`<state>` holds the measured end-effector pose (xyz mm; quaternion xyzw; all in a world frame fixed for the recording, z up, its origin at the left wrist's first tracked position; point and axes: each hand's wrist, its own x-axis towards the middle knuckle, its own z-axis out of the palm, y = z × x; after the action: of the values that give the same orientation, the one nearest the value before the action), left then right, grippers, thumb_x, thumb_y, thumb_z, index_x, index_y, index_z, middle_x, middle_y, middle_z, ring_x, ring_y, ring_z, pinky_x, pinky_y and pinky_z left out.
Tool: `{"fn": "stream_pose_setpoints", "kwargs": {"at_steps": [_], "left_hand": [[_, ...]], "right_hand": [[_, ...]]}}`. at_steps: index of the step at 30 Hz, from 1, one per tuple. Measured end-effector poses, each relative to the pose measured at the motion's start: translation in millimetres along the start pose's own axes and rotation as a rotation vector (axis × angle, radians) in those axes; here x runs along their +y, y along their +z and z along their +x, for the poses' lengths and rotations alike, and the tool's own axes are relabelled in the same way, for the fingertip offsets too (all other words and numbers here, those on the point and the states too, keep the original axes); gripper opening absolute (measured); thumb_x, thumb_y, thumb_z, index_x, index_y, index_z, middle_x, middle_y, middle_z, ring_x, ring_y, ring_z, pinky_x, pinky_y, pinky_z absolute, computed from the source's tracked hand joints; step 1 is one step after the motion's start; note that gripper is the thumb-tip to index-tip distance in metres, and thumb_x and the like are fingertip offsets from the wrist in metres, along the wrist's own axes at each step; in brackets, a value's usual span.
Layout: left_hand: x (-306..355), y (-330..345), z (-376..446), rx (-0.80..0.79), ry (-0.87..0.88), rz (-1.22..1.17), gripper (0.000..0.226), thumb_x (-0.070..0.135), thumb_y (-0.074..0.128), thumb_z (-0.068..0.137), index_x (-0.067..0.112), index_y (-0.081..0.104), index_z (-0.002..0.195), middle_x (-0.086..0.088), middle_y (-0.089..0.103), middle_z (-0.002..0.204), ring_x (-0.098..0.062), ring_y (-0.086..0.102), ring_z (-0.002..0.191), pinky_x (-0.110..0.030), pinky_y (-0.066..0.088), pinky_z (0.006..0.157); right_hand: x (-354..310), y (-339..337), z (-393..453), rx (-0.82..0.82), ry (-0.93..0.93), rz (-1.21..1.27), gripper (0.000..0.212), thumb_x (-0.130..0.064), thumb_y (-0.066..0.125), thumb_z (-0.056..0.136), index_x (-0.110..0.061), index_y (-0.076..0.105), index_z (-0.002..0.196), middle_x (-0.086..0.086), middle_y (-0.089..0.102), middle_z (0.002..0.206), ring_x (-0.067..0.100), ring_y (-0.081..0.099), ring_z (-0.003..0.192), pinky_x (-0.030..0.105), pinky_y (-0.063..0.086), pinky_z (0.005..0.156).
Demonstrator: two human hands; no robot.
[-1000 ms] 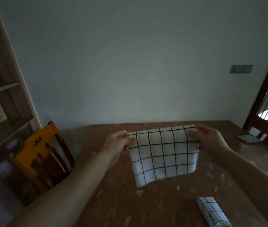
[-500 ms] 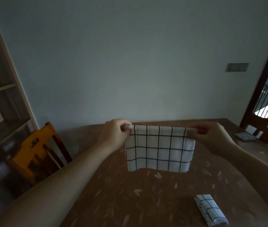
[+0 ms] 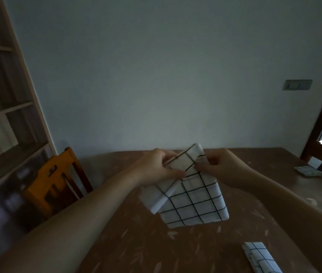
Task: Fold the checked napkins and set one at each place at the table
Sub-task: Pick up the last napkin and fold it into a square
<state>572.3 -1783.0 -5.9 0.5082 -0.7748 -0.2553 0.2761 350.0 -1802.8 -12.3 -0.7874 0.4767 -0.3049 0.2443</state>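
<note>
Both hands, left hand point(image 3: 161, 168) and right hand point(image 3: 224, 167), around checked napkin point(image 3: 193, 201) top

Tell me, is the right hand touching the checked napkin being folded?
Touching. The head view shows the right hand with its fingers pinching the checked napkin near its top.

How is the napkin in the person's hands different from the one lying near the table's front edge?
The held napkin hangs in the air, pinched by the left hand and right hand; the near napkin lies on the table, untouched. The held one is half folded and broad; the near one is a narrow bundle. Both are white with dark checks.
</note>
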Motion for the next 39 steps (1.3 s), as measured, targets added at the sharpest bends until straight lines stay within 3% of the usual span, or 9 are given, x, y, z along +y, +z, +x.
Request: {"fn": "stream_pose_setpoints", "kwargs": {"at_steps": [4, 7, 10, 14, 18, 23, 29, 34, 39], "left_hand": [[-15, -19, -9, 0.004, -0.032, -0.005, 0.035, 0.056, 0.071, 0.076, 0.029, 0.061, 0.055, 0.010, 0.041, 0.046, -0.012, 0.039, 0.044, -0.030, 0.031, 0.052], [-15, -21, -8, 0.026, -0.005, -0.034, 0.049, 0.069, 0.069, 0.069, 0.021, 0.073, 0.073, -0.019, 0.061, 0.067, -0.038, 0.055, 0.061, -0.036, 0.040, 0.059], [-9, -21, -4, 0.041, 0.009, -0.093, 0.058, 0.066, 0.068, 0.066, 0.012, 0.076, 0.084, -0.027, 0.068, 0.090, -0.035, 0.066, 0.073, -0.040, 0.050, 0.069], [-2, -23, -6, 0.180, 0.059, -0.315, 0.005, 0.027, 0.076, 0.081, 0.024, 0.079, 0.078, -0.008, 0.075, 0.079, -0.015, 0.068, 0.073, -0.028, 0.054, 0.072], [2, -17, -6, 0.305, 0.043, -0.554, 0.011, 0.008, 0.071, 0.085, 0.018, 0.077, 0.081, 0.004, 0.076, 0.078, -0.008, 0.071, 0.078, -0.020, 0.055, 0.073], [15, -5, -3, 0.275, 0.080, -0.555, 0.011, 0.006, 0.074, 0.082, 0.016, 0.077, 0.080, 0.004, 0.075, 0.073, -0.005, 0.069, 0.071, -0.016, 0.052, 0.066], [10, -7, -8, 0.282, 0.043, -0.737, 0.006, 0.008, 0.072, 0.083, 0.010, 0.077, 0.085, -0.006, 0.076, 0.083, -0.015, 0.072, 0.079, -0.027, 0.057, 0.073], [11, -4, -7, 0.340, 0.032, -0.725, 0.005, 0.007, 0.073, 0.082, 0.008, 0.076, 0.086, -0.005, 0.076, 0.082, -0.011, 0.070, 0.077, -0.019, 0.053, 0.072], [14, -7, -7, 0.314, 0.021, -0.797, 0.006, 0.009, 0.072, 0.082, 0.011, 0.077, 0.084, -0.008, 0.076, 0.085, -0.018, 0.072, 0.079, -0.026, 0.058, 0.072]], "right_hand": [[10, -16, -3, -0.018, 0.011, 0.073, 0.006, -0.021, 0.073, 0.084, -0.025, 0.076, 0.086, -0.005, 0.077, 0.084, 0.014, 0.073, 0.083, 0.041, 0.058, 0.085], [-4, -22, -7, -0.024, -0.100, 0.189, 0.033, -0.013, 0.073, 0.083, -0.031, 0.065, 0.110, -0.005, 0.075, 0.087, 0.009, 0.072, 0.079, 0.025, 0.058, 0.075], [-24, -26, -8, 0.077, -0.217, 0.132, 0.033, -0.019, 0.074, 0.081, -0.033, 0.064, 0.110, -0.008, 0.073, 0.089, 0.003, 0.070, 0.071, 0.020, 0.057, 0.066], [-31, -32, -5, 0.171, -0.270, -0.079, 0.021, -0.016, 0.073, 0.084, -0.037, 0.070, 0.083, -0.013, 0.073, 0.080, -0.002, 0.068, 0.075, 0.014, 0.053, 0.070], [-33, -34, -9, 0.208, -0.270, -0.120, 0.021, -0.015, 0.069, 0.087, -0.036, 0.067, 0.090, -0.019, 0.070, 0.084, -0.007, 0.065, 0.081, 0.005, 0.048, 0.070], [-54, -18, 0, 0.129, -0.252, -0.118, 0.012, -0.035, 0.067, 0.086, -0.031, 0.070, 0.096, -0.016, 0.071, 0.079, -0.002, 0.067, 0.074, 0.014, 0.053, 0.067], [-57, -21, 8, 0.097, -0.227, -0.040, 0.011, -0.022, 0.066, 0.090, -0.026, 0.072, 0.081, -0.010, 0.071, 0.074, -0.003, 0.062, 0.064, 0.008, 0.045, 0.060], [-56, -15, 7, 0.105, -0.215, 0.005, 0.015, -0.039, 0.072, 0.081, -0.025, 0.073, 0.076, 0.001, 0.071, 0.069, 0.023, 0.066, 0.065, 0.030, 0.050, 0.059], [-57, -19, 8, 0.088, -0.226, -0.002, 0.010, -0.033, 0.072, 0.082, -0.027, 0.075, 0.075, -0.008, 0.073, 0.069, 0.010, 0.068, 0.064, 0.027, 0.054, 0.061]]}}
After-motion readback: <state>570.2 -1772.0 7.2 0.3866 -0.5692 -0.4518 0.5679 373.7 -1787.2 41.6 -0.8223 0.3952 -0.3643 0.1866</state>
